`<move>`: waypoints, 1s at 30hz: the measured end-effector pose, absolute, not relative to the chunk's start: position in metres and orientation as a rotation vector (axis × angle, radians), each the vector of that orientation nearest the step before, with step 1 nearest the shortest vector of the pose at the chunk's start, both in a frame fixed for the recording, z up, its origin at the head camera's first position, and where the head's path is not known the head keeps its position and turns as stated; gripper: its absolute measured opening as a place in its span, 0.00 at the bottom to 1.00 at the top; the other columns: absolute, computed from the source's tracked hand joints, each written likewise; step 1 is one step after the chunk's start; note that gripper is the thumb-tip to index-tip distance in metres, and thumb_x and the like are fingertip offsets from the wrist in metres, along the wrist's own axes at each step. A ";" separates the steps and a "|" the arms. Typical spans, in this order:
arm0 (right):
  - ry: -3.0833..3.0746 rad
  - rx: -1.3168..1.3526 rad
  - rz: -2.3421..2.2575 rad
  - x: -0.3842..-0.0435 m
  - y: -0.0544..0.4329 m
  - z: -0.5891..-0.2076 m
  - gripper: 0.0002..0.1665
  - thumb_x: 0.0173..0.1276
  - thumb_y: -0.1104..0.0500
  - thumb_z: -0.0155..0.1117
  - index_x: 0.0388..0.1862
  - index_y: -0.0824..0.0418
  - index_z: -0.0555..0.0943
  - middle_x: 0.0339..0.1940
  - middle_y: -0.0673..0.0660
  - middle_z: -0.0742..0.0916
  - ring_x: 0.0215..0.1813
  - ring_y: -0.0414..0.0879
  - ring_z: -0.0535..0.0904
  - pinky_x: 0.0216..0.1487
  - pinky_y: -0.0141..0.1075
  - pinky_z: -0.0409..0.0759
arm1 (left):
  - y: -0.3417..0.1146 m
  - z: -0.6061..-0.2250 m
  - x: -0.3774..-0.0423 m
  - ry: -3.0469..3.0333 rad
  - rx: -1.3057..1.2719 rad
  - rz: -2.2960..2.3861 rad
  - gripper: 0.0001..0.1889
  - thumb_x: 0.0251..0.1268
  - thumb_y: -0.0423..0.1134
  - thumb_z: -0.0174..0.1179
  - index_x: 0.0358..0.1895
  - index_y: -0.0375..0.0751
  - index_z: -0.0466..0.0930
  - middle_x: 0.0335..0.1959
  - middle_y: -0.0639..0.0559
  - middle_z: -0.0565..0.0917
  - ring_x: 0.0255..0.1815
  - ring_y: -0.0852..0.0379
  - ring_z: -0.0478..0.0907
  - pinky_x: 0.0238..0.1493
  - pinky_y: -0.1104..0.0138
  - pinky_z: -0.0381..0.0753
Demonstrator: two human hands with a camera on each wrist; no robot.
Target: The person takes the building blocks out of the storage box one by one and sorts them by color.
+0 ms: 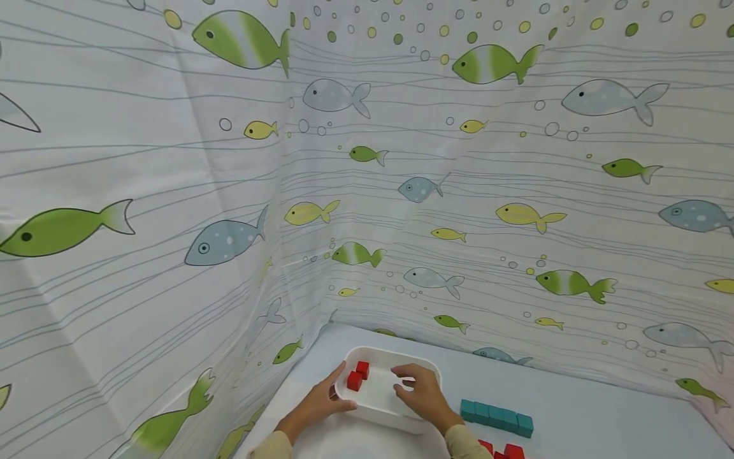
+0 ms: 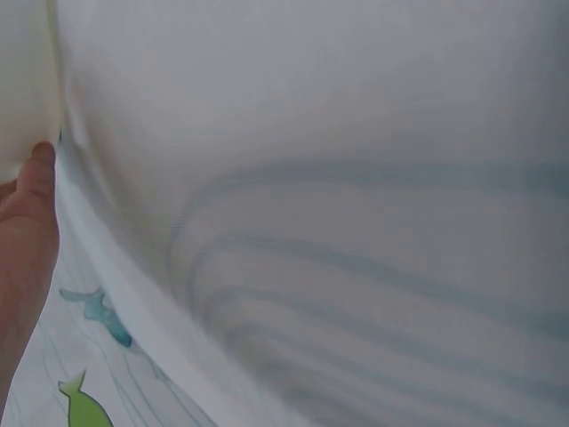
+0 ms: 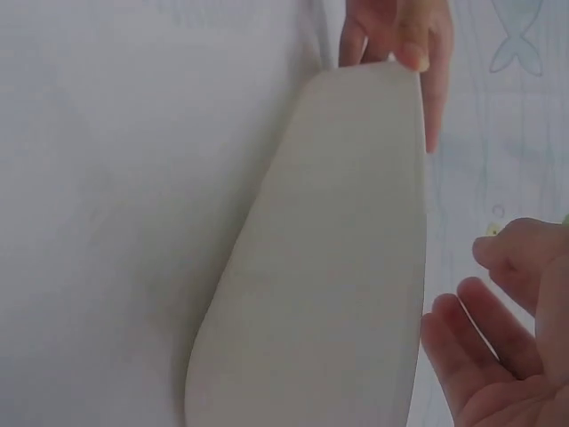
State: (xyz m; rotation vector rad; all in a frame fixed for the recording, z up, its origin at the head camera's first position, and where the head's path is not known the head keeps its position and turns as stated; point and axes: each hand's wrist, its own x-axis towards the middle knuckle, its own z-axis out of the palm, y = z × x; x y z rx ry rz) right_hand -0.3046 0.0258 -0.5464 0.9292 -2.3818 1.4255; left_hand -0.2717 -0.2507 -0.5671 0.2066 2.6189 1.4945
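Observation:
A white rectangular basket (image 1: 385, 415) with rounded corners stands in front of me in the head view. Two red cubes (image 1: 354, 381) sit close together inside its left end. My left hand (image 1: 317, 403) holds that end, fingers along the outer side and thumb at the front corner; the right wrist view also shows this hand (image 3: 434, 31) at the basket's far end. Over the right part of the basket is my right hand (image 1: 424, 392), its fingers loosely bent and apart from the thumb, with nothing between them. The left wrist view catches mostly curtain and part of the left hand (image 2: 28, 218).
To the right, several teal cubes (image 1: 496, 417) form a row on the white table (image 1: 602, 408). Nearer, several red cubes (image 1: 514, 452) are cut off by the frame's bottom edge. A fish-patterned curtain (image 1: 367, 210) hangs behind the table and along its left side.

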 end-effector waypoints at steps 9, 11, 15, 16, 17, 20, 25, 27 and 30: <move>-2.453 0.960 1.481 -0.320 -0.022 -0.553 0.17 0.59 0.66 0.70 0.48 0.71 0.83 0.45 0.66 0.87 0.46 0.61 0.84 0.43 0.48 0.85 | -0.245 -0.567 -0.272 2.609 0.263 1.521 0.54 0.53 0.52 0.73 0.78 0.44 0.49 0.75 0.38 0.58 0.71 0.37 0.63 0.63 0.50 0.71; -2.486 0.958 1.474 -0.323 -0.030 -0.557 0.18 0.59 0.67 0.70 0.48 0.73 0.83 0.45 0.66 0.87 0.45 0.61 0.84 0.41 0.47 0.86 | -0.246 -0.568 -0.271 2.607 0.257 1.530 0.53 0.53 0.52 0.73 0.78 0.44 0.49 0.75 0.38 0.58 0.71 0.37 0.63 0.63 0.50 0.71; -2.527 0.953 1.462 -0.330 -0.044 -0.565 0.17 0.56 0.69 0.71 0.45 0.73 0.83 0.43 0.65 0.87 0.42 0.60 0.84 0.40 0.43 0.86 | -0.250 -0.567 -0.271 2.608 0.269 1.532 0.53 0.54 0.50 0.72 0.78 0.44 0.48 0.76 0.38 0.57 0.71 0.38 0.63 0.64 0.50 0.71; -2.527 0.953 1.466 -0.331 -0.047 -0.567 0.17 0.55 0.70 0.71 0.45 0.73 0.83 0.42 0.65 0.87 0.42 0.60 0.84 0.40 0.43 0.86 | -0.251 -0.567 -0.271 2.607 0.277 1.535 0.52 0.55 0.50 0.72 0.78 0.44 0.48 0.76 0.38 0.57 0.71 0.38 0.63 0.64 0.51 0.71; -2.523 0.957 1.471 -0.332 -0.050 -0.568 0.17 0.54 0.71 0.71 0.44 0.74 0.83 0.41 0.65 0.87 0.41 0.60 0.84 0.40 0.44 0.86 | -0.252 -0.568 -0.271 2.605 0.285 1.539 0.52 0.55 0.50 0.72 0.78 0.44 0.48 0.76 0.38 0.57 0.71 0.39 0.63 0.64 0.51 0.71; -2.510 0.965 1.497 -0.331 -0.058 -0.568 0.17 0.53 0.73 0.71 0.44 0.75 0.83 0.40 0.66 0.87 0.41 0.61 0.84 0.43 0.48 0.85 | -0.255 -0.568 -0.272 2.600 0.299 1.551 0.52 0.55 0.49 0.72 0.78 0.44 0.48 0.76 0.38 0.56 0.70 0.40 0.64 0.64 0.51 0.71; -2.509 0.971 1.455 -0.331 -0.066 -0.568 0.17 0.50 0.75 0.70 0.42 0.76 0.83 0.36 0.65 0.88 0.39 0.59 0.85 0.43 0.49 0.85 | -0.254 -0.569 -0.272 2.607 0.284 1.534 0.52 0.55 0.49 0.72 0.79 0.45 0.48 0.76 0.39 0.56 0.70 0.40 0.64 0.64 0.51 0.71; -2.516 0.959 1.390 -0.332 -0.068 -0.569 0.17 0.48 0.75 0.71 0.41 0.75 0.83 0.35 0.63 0.88 0.37 0.55 0.85 0.41 0.45 0.85 | -0.253 -0.569 -0.271 2.609 0.287 1.531 0.52 0.55 0.49 0.72 0.78 0.45 0.48 0.76 0.39 0.56 0.70 0.40 0.64 0.64 0.52 0.71; -2.533 0.953 1.284 -0.334 -0.072 -0.572 0.17 0.47 0.74 0.72 0.39 0.71 0.85 0.32 0.58 0.87 0.34 0.48 0.83 0.37 0.37 0.84 | -0.254 -0.568 -0.270 2.605 0.296 1.535 0.52 0.56 0.49 0.72 0.78 0.44 0.48 0.76 0.39 0.56 0.71 0.40 0.63 0.65 0.52 0.70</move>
